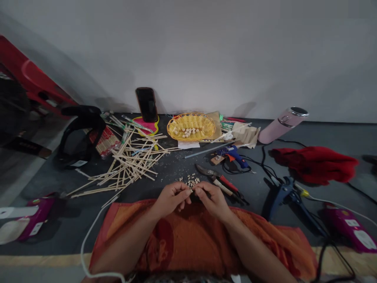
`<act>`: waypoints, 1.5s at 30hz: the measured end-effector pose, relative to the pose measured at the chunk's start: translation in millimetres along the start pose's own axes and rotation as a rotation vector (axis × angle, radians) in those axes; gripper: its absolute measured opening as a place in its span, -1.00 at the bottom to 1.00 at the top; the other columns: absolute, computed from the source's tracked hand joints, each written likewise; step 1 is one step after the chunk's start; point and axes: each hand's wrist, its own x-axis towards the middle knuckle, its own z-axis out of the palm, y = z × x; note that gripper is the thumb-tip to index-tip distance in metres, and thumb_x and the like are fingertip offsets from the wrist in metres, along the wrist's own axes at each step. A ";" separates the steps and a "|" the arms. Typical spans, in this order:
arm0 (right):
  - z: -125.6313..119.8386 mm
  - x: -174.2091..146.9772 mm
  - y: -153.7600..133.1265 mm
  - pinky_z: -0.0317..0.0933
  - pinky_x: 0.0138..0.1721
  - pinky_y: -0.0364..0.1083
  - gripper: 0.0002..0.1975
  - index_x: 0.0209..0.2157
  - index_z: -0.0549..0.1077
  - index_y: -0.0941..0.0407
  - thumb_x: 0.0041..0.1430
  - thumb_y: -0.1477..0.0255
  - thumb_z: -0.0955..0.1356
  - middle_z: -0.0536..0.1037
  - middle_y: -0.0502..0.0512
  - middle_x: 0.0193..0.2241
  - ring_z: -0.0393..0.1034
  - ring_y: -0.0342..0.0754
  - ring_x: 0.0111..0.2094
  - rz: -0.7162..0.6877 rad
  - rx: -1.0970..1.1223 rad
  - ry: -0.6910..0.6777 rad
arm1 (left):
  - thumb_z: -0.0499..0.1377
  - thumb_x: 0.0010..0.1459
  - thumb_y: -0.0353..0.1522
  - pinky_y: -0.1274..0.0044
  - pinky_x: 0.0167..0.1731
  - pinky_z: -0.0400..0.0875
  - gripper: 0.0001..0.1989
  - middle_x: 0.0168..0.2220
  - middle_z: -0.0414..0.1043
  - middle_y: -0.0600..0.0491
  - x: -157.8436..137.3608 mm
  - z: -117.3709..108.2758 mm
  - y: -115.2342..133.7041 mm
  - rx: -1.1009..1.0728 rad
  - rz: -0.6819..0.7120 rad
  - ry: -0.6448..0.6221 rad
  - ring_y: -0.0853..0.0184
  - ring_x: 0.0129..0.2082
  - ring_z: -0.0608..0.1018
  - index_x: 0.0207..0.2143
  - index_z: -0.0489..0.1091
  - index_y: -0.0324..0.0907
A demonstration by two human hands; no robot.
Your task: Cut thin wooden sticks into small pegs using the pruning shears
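My left hand (174, 196) is closed, thumb and forefinger pinched together at a short piece of cut wooden stick (191, 190). Close to it on the right, my right hand (212, 199) pinches with thumb and forefinger; whatever lies between those tips is too small to make out. Both hands are above the front of the dark surface, over an orange towel (188, 243). Just beyond the fingertips lies a small pile of short cut stick pieces (193, 181). Pruning shears (218, 177) with red and pale handles rest right of the pile.
Loose wooden sticks (132, 161) spread at left. A yellow basket (173, 131) holds small pieces, beside a propped phone (147, 105). At right are a blue glue gun (235, 154), a pink tumbler (277, 127), a red cloth (318, 163), dark blue cutters (282, 196) and cables.
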 end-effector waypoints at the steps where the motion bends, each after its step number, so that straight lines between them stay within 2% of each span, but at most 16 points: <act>1: 0.3 0.3 0.4 0.21 -0.29 -0.15 -0.82 -0.26 0.46 0.11 0.29 0.37 0.25 0.48 0.03 -0.41 0.35 -0.12 -0.37 0.030 0.010 -0.005 | 0.16 0.15 -0.15 0.71 -0.71 0.24 -0.69 -0.52 0.44 0.10 -0.2 -0.1 -0.5 0.021 0.004 -0.001 0.56 -0.71 0.34 -0.36 0.33 -0.25; 6: 2.9 0.7 -1.9 0.17 -0.31 -0.16 -0.79 -0.38 0.44 0.13 0.27 0.34 0.27 0.45 0.01 -0.45 0.32 -0.13 -0.40 0.064 0.012 -0.060 | 0.14 0.17 -0.17 0.71 -0.69 0.24 -0.71 -0.55 0.39 0.14 -0.4 -0.8 -5.7 0.155 0.033 -0.005 0.55 -0.69 0.36 -0.34 0.35 -0.25; 10: 3.7 1.1 -3.2 0.14 -0.34 -0.16 -0.78 -0.41 0.41 0.13 0.27 0.33 0.26 0.41 0.00 -0.48 0.28 -0.14 -0.42 0.093 0.006 -0.029 | 0.11 0.18 -0.17 0.69 -0.66 0.26 -0.72 -0.56 0.38 0.15 -0.9 0.9 -8.3 0.244 0.058 0.029 0.52 -0.68 0.37 -0.29 0.38 -0.23; 14: 4.3 1.9 0.2 0.11 -0.40 -0.18 -0.76 -0.42 0.37 0.12 0.27 0.28 0.26 0.35 -0.04 -0.51 0.21 -0.16 -0.46 0.174 0.110 0.043 | 0.19 0.13 -0.25 0.63 -0.47 0.38 -0.75 -0.41 0.48 0.09 -3.0 2.7 -8.2 0.437 0.216 0.174 0.43 -0.48 0.49 -0.17 0.40 -0.18; 18: 10.3 0.7 4.0 0.05 -0.51 -0.20 -0.72 -0.43 0.33 0.12 0.26 0.23 0.26 0.26 -0.09 -0.59 0.12 -0.20 -0.57 0.252 0.249 0.019 | 0.19 0.14 -0.33 0.56 -0.25 0.40 -0.77 -0.23 0.55 0.04 -3.9 2.2 -9.7 0.632 0.394 0.248 0.36 -0.28 0.55 -0.12 0.42 -0.14; 23: 17.7 -0.5 3.8 0.04 -0.57 -0.21 -0.69 -0.43 0.31 0.12 0.24 0.18 0.28 0.25 -0.11 -0.59 0.11 -0.24 -0.61 0.309 0.411 -0.004 | 0.14 0.20 -0.38 0.59 -0.25 0.40 -0.86 -0.30 0.58 0.06 -4.1 2.2 -10.1 0.721 0.525 0.238 0.39 -0.30 0.57 -0.22 0.49 -0.12; 32: 15.6 -0.6 4.2 0.13 -0.57 -0.22 -0.63 -0.41 0.36 0.14 0.19 0.09 0.30 0.33 -0.06 -0.54 0.18 -0.24 -0.60 0.376 0.602 -0.041 | 0.12 0.22 -0.32 0.55 -0.27 0.41 -0.82 -0.32 0.59 0.04 -5.9 2.3 -6.6 0.691 0.455 0.232 0.34 -0.33 0.58 -0.25 0.52 -0.10; 36: 13.5 -1.2 5.0 0.14 -0.55 -0.21 -0.68 -0.36 0.40 0.15 0.18 0.15 0.33 0.36 -0.03 -0.51 0.20 -0.24 -0.58 0.362 0.659 -0.083 | 0.13 0.20 -0.29 0.56 -0.31 0.41 -0.81 -0.33 0.59 0.03 -6.8 2.2 -6.8 0.626 0.382 0.259 0.35 -0.38 0.57 -0.26 0.53 -0.11; 41: 11.4 -1.3 5.3 0.14 -0.54 -0.21 -0.68 -0.36 0.40 0.15 0.20 0.14 0.31 0.36 -0.03 -0.51 0.20 -0.23 -0.57 0.367 0.684 -0.105 | 0.14 0.20 -0.28 0.61 -0.42 0.39 -0.81 -0.39 0.57 0.05 -7.8 2.9 -4.3 0.538 0.304 0.234 0.42 -0.51 0.52 -0.27 0.52 -0.15; 45: 11.5 -1.1 6.5 0.11 -0.55 -0.22 -0.67 -0.41 0.37 0.14 0.14 0.14 0.36 0.34 -0.07 -0.53 0.17 -0.25 -0.59 0.375 0.635 -0.115 | 0.14 0.20 -0.28 0.60 -0.39 0.37 -0.81 -0.45 0.55 0.07 -6.9 2.7 -2.2 0.581 0.320 0.201 0.41 -0.49 0.53 -0.30 0.52 -0.15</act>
